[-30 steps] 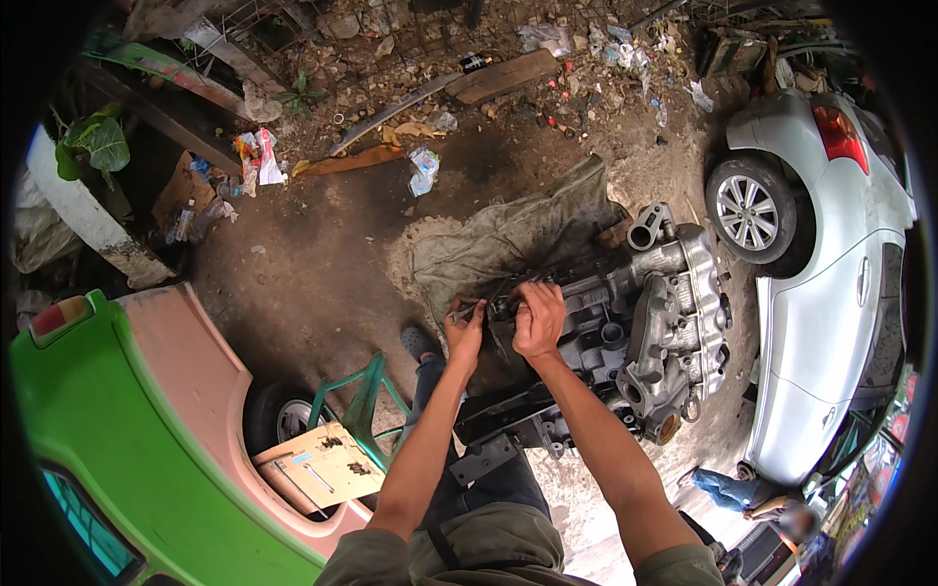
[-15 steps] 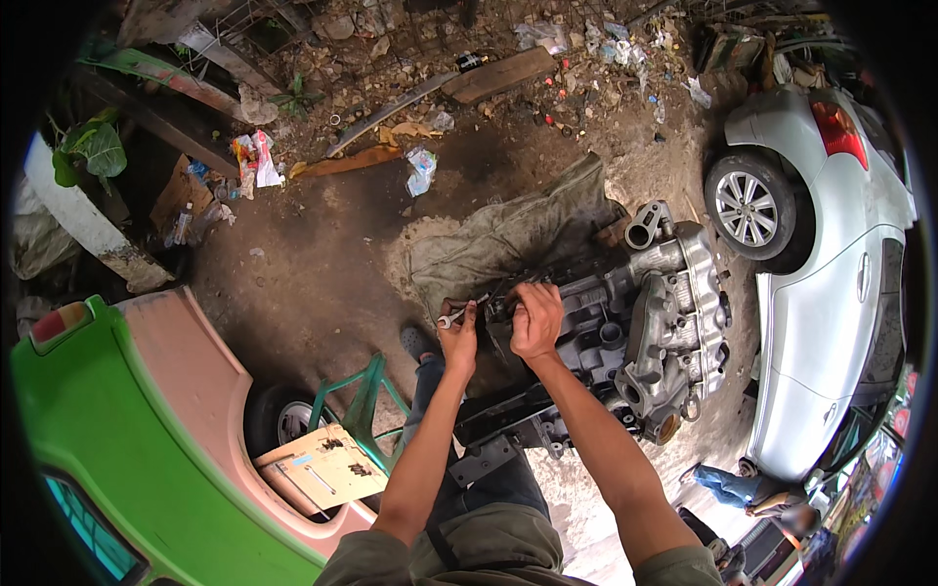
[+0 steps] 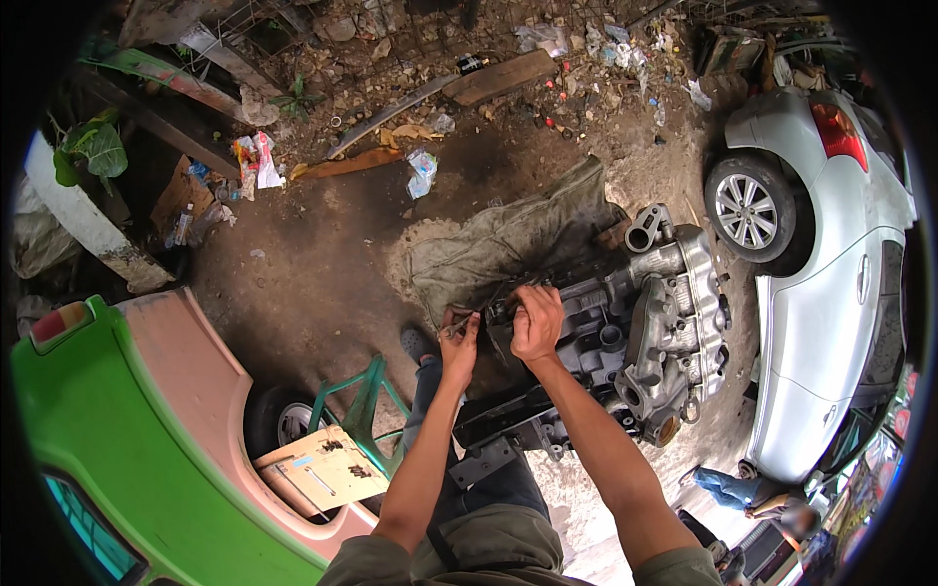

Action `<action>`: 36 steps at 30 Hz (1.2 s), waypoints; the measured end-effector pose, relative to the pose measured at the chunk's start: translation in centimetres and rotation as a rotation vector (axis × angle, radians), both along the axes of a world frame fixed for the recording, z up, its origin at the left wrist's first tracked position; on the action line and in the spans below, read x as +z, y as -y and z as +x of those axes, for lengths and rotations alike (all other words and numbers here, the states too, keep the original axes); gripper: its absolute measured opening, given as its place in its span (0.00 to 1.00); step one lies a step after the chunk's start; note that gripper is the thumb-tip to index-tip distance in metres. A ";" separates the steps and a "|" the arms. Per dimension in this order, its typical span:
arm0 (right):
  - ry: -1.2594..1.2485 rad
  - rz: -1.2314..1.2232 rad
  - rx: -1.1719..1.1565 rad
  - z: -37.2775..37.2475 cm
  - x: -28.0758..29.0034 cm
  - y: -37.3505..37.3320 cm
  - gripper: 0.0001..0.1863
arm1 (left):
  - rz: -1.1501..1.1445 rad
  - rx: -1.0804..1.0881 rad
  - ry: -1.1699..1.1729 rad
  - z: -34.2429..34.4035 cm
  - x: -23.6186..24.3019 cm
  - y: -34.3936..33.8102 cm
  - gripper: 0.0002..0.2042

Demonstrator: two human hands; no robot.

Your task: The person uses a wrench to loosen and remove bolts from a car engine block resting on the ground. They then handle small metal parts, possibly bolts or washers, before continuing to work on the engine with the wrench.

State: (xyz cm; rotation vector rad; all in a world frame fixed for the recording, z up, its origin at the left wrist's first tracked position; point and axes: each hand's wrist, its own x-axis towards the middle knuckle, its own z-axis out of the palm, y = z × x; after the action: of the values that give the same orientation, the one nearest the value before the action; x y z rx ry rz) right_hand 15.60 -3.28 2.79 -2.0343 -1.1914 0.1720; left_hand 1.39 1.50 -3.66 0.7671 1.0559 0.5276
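A car engine of dark block and silvery head lies in front of me. At its left end, my left hand is closed with a small wrench between thumb and fingers; only part of the tool shows. Close beside it, my right hand rests on the dark end of the engine, fingers curled and pressed together. What those fingers hold, if anything, is hidden. A dark metal bracket sticks out of the engine near my legs.
A grey-green cloth lies on the dirt beyond the engine. At left, a green stool bears a wooden board near a green and pink car. A silver car stands at right; a person is at lower right.
The wrench in my left hand has turned, and its pale open end no longer shows plainly. My left fingers have shifted around it. My right hand stays almost in place.
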 end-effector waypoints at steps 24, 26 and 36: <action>0.005 -0.008 -0.008 -0.1 0.2 0.1 0.14 | 0.376 -0.271 -0.348 2.5 -2.0 -3.3 0.10; -0.036 -0.020 -0.002 0.0 0.1 0.1 0.14 | 0.254 -0.457 -0.348 4.0 -3.1 -5.1 0.14; 0.004 0.025 -0.010 0.0 0.4 -0.2 0.13 | -0.306 -0.681 -0.240 4.9 -3.6 -9.0 0.16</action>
State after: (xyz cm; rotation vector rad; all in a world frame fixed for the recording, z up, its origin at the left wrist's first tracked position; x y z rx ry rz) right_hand 15.58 -3.09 3.14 -2.0194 -1.1797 0.1480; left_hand 6.30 10.47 -7.29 0.8673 0.9868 -0.3077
